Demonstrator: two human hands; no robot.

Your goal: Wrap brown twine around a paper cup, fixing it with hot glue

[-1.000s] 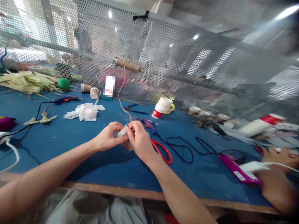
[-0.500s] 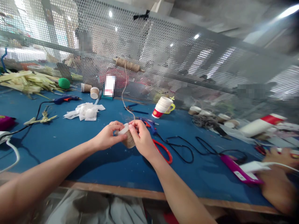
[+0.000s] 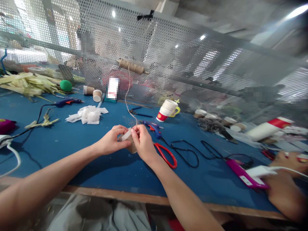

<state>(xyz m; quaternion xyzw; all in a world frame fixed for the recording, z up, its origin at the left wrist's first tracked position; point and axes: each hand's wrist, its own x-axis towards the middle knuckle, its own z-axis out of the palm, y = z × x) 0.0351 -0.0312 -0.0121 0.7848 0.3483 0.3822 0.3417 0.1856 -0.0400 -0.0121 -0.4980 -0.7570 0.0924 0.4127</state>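
Between my hands is a small paper cup (image 3: 132, 148), its side wrapped in brown twine and its white rim band showing, tilted above the table. My left hand (image 3: 113, 140) grips it from the left, thumb across the near side. On the other side, my right hand (image 3: 145, 143) pinches the twine against the cup near the rim; its fingertips partly hide the spot. The twine (image 3: 126, 98) runs slackly up from there to a spool (image 3: 132, 66) mounted on the perforated screen.
Just right of my hands lie a blue glue gun (image 3: 154, 128) and red-handled scissors (image 3: 166, 155). Stacked paper cups (image 3: 165, 110) stand behind. White scraps (image 3: 88, 115) are at left. A purple power strip (image 3: 245, 175) lies by another person's hand (image 3: 290, 163).
My right hand has shifted slightly left along the cup's rim, drawing the twine's lower end with it. The left hand keeps its hold nearly still.
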